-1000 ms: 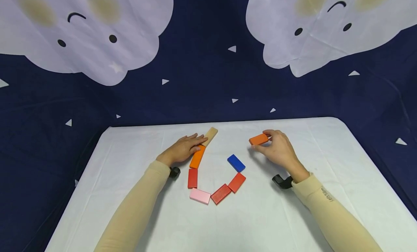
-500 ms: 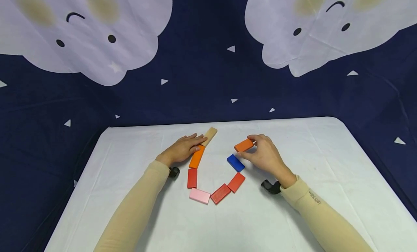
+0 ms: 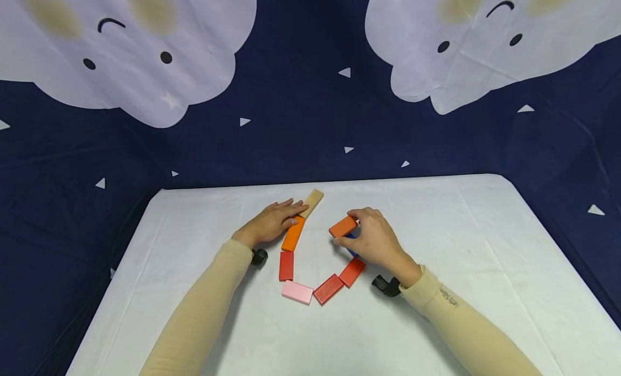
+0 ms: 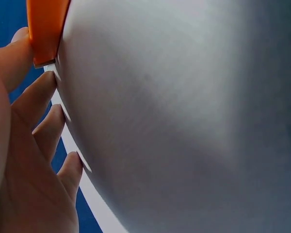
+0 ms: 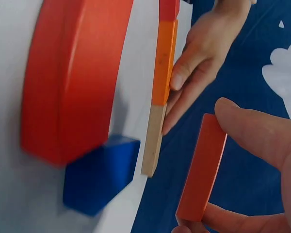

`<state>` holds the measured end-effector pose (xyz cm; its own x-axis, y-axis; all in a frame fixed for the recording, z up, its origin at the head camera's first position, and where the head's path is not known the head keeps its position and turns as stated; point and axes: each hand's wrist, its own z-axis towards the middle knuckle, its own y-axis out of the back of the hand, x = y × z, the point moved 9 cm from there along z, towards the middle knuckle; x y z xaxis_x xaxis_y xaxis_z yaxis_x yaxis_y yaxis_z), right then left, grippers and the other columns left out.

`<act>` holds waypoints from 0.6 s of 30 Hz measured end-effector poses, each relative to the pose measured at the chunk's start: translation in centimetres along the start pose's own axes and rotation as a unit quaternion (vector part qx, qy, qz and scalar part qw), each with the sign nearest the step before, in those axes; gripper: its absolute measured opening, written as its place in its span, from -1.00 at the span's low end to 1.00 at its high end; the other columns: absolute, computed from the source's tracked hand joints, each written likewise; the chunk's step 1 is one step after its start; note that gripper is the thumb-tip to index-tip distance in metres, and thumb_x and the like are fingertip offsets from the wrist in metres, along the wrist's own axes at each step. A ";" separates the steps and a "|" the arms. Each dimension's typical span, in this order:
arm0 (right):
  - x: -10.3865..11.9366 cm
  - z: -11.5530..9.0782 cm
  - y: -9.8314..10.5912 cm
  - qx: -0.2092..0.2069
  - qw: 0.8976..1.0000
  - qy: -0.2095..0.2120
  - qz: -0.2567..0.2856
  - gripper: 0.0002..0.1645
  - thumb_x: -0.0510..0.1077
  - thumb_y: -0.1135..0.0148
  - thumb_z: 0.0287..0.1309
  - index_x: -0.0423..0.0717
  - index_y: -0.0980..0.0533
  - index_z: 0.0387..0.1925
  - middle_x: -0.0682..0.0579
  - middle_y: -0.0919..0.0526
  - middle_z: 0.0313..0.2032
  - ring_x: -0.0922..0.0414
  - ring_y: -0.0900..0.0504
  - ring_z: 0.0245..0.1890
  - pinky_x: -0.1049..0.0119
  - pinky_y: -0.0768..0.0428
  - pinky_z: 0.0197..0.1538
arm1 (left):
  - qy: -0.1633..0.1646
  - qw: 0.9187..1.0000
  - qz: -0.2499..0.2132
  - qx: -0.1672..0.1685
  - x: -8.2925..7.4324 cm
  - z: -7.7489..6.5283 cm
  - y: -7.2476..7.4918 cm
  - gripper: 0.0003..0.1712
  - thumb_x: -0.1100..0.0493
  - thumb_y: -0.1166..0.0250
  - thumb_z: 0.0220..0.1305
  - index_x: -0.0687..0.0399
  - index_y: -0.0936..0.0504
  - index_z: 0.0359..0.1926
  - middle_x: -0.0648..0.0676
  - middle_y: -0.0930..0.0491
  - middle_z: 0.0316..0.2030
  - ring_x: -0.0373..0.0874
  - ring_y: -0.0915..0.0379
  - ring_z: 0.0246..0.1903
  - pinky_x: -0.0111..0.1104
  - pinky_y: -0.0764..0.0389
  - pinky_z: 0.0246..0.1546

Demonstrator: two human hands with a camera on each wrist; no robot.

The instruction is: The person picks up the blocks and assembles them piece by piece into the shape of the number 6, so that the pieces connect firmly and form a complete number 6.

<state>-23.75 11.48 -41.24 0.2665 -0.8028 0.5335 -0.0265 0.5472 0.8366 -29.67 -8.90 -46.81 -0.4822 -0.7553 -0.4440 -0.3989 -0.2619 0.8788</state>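
Observation:
My right hand (image 3: 377, 240) pinches an orange wooden block (image 3: 343, 226) between thumb and fingers, raised over the table. Partly hidden behind that hand lies a blue block (image 5: 102, 174), end to end with a red block (image 3: 352, 272). With fingers extended, my left hand (image 3: 268, 224) rests by the far end of the row on the left. Its fingertips lie at the plain wood block (image 3: 315, 201), and its thumb touches the second orange block (image 3: 292, 237). In the right wrist view, the held block (image 5: 202, 170) stands on edge between the fingers.
The row curves on through a red block (image 3: 287, 266), a pink block (image 3: 297, 292) and another red block (image 3: 329, 289). A white cloth (image 3: 194, 311) covers the table. Behind its far edge hangs a dark blue cloth (image 3: 305, 144) with clouds.
My right hand has carried the orange block leftward and slightly nearer, from right of the blue block to above its far end. The left hand and the row of blocks have stayed put.

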 end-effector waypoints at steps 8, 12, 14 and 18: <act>1.4 0.2 -1.5 0.013 1.000 0.012 -0.023 -0.13 0.20 -0.59 -0.09 -0.33 -0.58 0.10 -0.21 -0.66 -0.01 -0.10 -0.58 -0.03 0.03 -0.56 0.03 | -0.003 1.000 0.001 -0.002 -0.1 0.0 0.1 -0.41 0.01 0.03 0.61 -0.16 -0.18 0.57 -0.02 -0.14 0.53 0.01 0.12 0.55 -0.01 0.15 0.53; 2.3 0.2 -2.1 0.024 0.999 0.015 -0.033 -0.13 0.21 -0.60 -0.11 -0.32 -0.59 0.09 -0.19 -0.67 -0.04 -0.07 -0.58 -0.08 0.06 -0.56 0.00 | -0.004 1.000 -0.003 -0.004 -0.1 -0.1 0.1 -0.41 0.01 0.02 0.60 -0.16 -0.19 0.56 0.01 -0.14 0.53 0.03 0.11 0.55 0.01 0.14 0.53; 2.8 0.2 -2.5 0.030 0.999 0.019 -0.042 -0.14 0.21 -0.61 -0.12 -0.32 -0.60 0.08 -0.17 -0.67 -0.07 -0.05 -0.57 -0.12 0.07 -0.56 -0.04 | -0.004 1.000 -0.004 -0.004 -0.1 -0.1 0.1 -0.41 0.01 0.02 0.60 -0.16 -0.20 0.56 0.02 -0.14 0.53 0.03 0.11 0.54 0.01 0.14 0.53; 3.6 0.3 -3.3 0.042 0.997 0.027 -0.064 -0.13 0.22 -0.62 -0.14 -0.32 -0.61 0.06 -0.15 -0.67 -0.11 -0.04 -0.55 -0.16 0.09 -0.54 -0.07 | -0.002 1.000 -0.006 -0.003 -0.2 -0.1 0.1 -0.41 0.01 0.01 0.60 -0.16 -0.20 0.56 0.02 -0.15 0.53 0.03 0.10 0.54 0.01 0.14 0.53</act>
<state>-22.94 6.67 -42.05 0.3247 -0.8498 0.4152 -0.0683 0.4168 0.9064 -29.57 -8.85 -46.67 -0.4808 -0.7493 -0.4554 -0.4003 -0.2745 0.8743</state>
